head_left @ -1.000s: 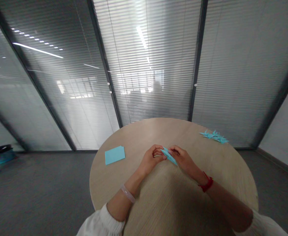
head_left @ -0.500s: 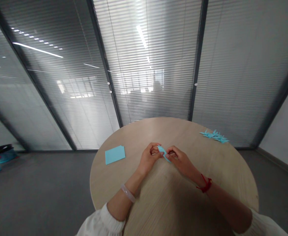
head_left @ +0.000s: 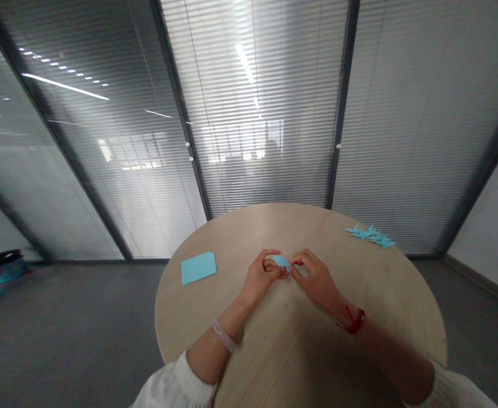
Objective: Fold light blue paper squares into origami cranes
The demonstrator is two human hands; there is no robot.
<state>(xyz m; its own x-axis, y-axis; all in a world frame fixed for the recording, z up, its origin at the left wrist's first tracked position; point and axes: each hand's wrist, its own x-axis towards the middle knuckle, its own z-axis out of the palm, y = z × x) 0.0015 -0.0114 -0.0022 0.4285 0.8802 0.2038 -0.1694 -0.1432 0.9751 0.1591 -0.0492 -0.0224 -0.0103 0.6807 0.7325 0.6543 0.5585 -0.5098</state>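
In the head view, on the round pale-wood table (head_left: 227,238), the left hand (head_left: 259,276) and the right hand (head_left: 316,277) both pinch a folded light-blue paper strip (head_left: 281,260) near the table's middle — its long axis lies almost crosswise between them, neither hand clearly nearer. A flat light-blue paper sheet (head_left: 198,268) lies toward the table's left edge, and small folded light-blue paper shapes (head_left: 371,236) lie near its far right edge.

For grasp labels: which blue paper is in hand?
The folded piece between left hand and right hand; the flat sheet and far origami cranes lie untouched.
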